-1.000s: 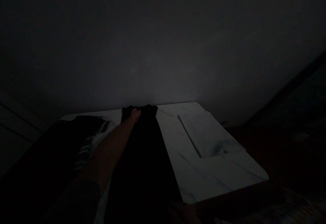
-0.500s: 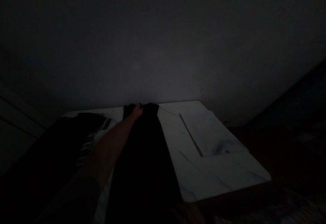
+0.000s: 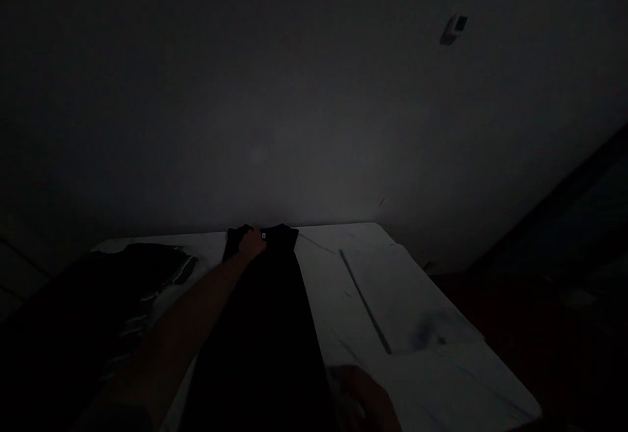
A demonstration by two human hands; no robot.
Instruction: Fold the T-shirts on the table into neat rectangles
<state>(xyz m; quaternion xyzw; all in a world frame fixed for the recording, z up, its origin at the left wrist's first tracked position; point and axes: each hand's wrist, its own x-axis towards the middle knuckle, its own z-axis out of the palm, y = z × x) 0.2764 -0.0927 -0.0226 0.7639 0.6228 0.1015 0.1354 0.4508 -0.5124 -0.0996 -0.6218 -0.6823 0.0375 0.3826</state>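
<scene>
Nearest, at the bottom edge, the right hand (image 3: 363,396) is curled beside the lower right edge of the black garment (image 3: 260,327); it is too dark to tell whether it grips the cloth. The garment lies lengthwise on the white, grey-veined table (image 3: 333,301), running from the bottom of the view to the far edge. To its left is a dark cloth (image 3: 98,294) with a striped border, the left forearm crossing between them. To its right, apart from it, a pale flat panel (image 3: 402,294) with a dark edge lies on the table. Farther off, the left hand (image 3: 252,242) is clenched on the garment's far end, just beside a small label (image 3: 263,235). Beyond stands the wall (image 3: 294,105), bearing a small device (image 3: 454,29) high on the right
</scene>
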